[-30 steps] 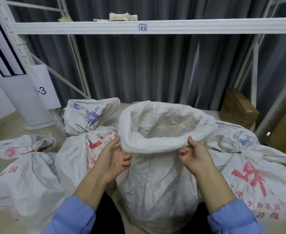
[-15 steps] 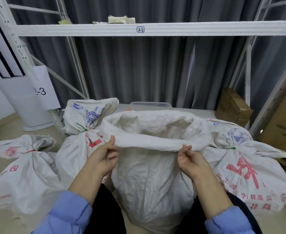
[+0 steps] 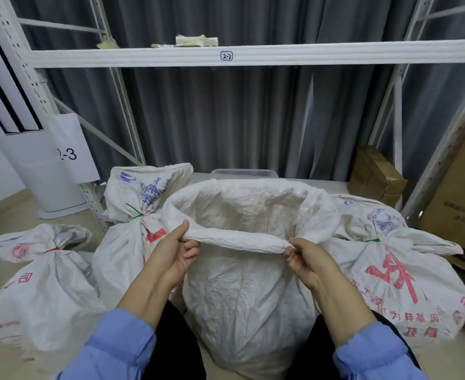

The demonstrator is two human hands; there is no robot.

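Now, left grip [image 3: 175, 253]: pinching rolled rim [image 3: 234, 241].
Right grip [image 3: 306, 259]: pinching same rim.
Risk: uneven pull may unroll rim; sack [image 3: 247, 297] slumps.

"2-2" label [image 3: 226, 55] on shelf beam [image 3: 335, 52], "-3" on paper sheet [image 3: 72, 149]

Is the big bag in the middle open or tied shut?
Open: the sack gapes wide, its rolled rim held by left hand and right hand.

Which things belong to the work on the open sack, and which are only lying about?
In the job: open sack; rolled rim; left hand; right hand.
Lying about: far-left tied sack; middle tied sack; right tied sack; cardboard box; clear plastic box; paper bundle.
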